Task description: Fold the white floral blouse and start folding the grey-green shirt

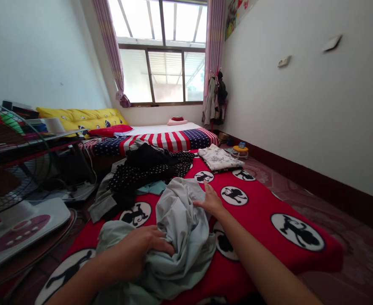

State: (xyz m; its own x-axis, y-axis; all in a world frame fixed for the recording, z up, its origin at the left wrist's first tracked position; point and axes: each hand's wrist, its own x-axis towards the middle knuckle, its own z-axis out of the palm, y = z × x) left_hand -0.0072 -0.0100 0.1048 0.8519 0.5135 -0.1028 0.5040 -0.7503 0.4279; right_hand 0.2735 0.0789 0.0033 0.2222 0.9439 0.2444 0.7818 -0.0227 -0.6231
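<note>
A pale grey-green garment (181, 212) lies bunched and wrinkled on a red cloth (259, 228) with black figures in white circles. My left hand (145, 243) rests on the garment's left part, palm down, fingers apart and lightly bent; some fingertips are hidden in the folds. My right hand (211, 201) is at the garment's upper right edge. Its fingers are spread, with the thumb reaching over the fabric. Just beyond lies a loose heap of clothes, with a black polka-dot garment (148, 169) on top and a bit of teal cloth (151, 187) below it.
Folded white patterned clothes (219, 157) lie at the far right corner. Behind stands a bed with a striped, starred cover (164, 140). A wire fan guard (11, 161) and white fan base (24, 233) stand at left. A small round stool (241, 150) is by the right wall.
</note>
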